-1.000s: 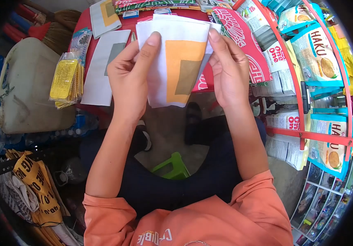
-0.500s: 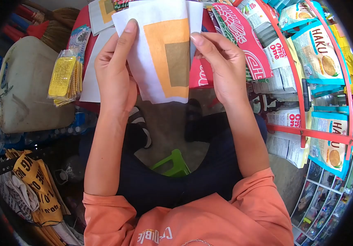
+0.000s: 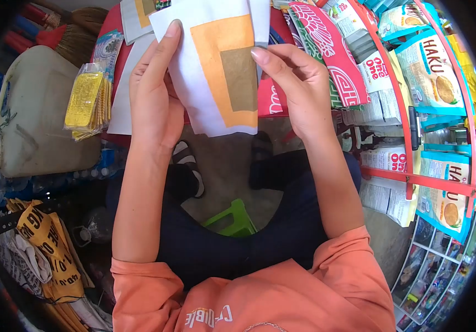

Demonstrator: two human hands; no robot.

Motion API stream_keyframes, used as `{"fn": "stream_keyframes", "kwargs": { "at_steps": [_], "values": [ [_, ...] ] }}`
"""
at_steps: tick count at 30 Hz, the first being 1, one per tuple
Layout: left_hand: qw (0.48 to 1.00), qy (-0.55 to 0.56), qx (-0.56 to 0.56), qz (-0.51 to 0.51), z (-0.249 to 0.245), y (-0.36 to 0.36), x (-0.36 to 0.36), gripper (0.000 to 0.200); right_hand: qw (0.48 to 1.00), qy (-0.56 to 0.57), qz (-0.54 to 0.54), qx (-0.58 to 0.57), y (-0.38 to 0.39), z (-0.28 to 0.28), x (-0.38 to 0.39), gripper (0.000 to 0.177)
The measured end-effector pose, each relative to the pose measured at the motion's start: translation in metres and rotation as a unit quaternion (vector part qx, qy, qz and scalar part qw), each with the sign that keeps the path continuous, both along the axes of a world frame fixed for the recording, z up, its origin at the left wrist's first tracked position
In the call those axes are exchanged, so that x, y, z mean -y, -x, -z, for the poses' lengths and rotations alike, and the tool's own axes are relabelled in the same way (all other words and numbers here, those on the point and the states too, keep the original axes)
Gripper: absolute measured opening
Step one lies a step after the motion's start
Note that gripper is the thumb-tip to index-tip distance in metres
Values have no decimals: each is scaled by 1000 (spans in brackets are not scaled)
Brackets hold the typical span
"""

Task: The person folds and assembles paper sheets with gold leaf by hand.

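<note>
The stack of white joss paper sheets (image 3: 210, 83), the top one printed with an orange rectangle around a dull gold one, is held up at 12 o'clock, slightly tilted. The left hand (image 3: 152, 94) clasps its left edge with fingers stretched long. The right hand (image 3: 296, 83) pinches the right edge, fingers curled. At 9 o'clock lies a packet of gold foil paper (image 3: 86, 102). At 2 o'clock hang HAKU snack bags (image 3: 431, 72).
</note>
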State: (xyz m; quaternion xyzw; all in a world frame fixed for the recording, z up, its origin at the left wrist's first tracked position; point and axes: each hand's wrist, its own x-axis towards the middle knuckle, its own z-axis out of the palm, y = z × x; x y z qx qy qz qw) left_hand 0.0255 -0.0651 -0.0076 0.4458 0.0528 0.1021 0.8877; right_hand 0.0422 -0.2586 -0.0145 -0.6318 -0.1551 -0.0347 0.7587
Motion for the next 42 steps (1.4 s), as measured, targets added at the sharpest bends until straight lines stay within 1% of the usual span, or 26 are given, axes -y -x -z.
{"fn": "stream_keyframes", "kwargs": {
  "at_steps": [2,5,7,10,13,16,17,20,22,23,25,26,28,30,33,36,39,42],
  "values": [
    [1000,6,-2,7,-1,2,2,32,998,-60,14,-17,5,-7,-9,24],
    [1000,4,4,-3,-2,3,7,31,999,-34,-8,-7,0,2,-3,24],
    [1000,9,10,-10,1,2,7,31,999,-34,-12,-19,1,4,-2,24],
    [1000,-29,6,8,5,1,1,40,998,-39,-24,-33,2,4,-2,24],
    [1000,-27,2,10,7,1,-1,40,998,-33,-31,-41,1,5,-1,24],
    [1000,4,5,-29,0,2,6,30,998,-34,-36,-41,1,4,-3,26],
    [1000,9,3,-27,1,1,5,30,998,-36,-38,-39,2,3,-4,27],
    [1000,18,0,-25,1,1,5,31,997,13,-65,-34,3,0,-3,27],
    [999,19,1,-28,-3,3,9,32,998,-11,-44,-45,4,1,-6,25],
    [1000,26,-1,3,-2,3,9,32,998,-23,-33,-51,5,1,-7,24],
    [997,40,-4,67,2,2,8,33,994,-84,-19,-63,2,1,-6,24],
    [996,13,-17,84,3,4,10,33,991,-115,-12,-69,0,1,-6,24],
    [991,-41,-43,117,7,8,19,32,988,-127,17,-89,-2,2,-4,26],
    [991,-43,-46,117,15,8,27,33,984,-147,25,-101,-3,2,-3,28],
    [994,-27,-38,94,13,11,33,35,982,-141,3,-126,-1,-1,-1,30],
    [997,3,-34,66,13,9,32,34,994,-54,-6,-97,-3,4,-2,33],
    [998,25,-33,49,11,6,25,34,991,19,-63,-118,0,7,-3,36],
    [999,34,-29,30,9,3,18,35,983,86,-119,-111,3,13,-5,39]
  ]
}}
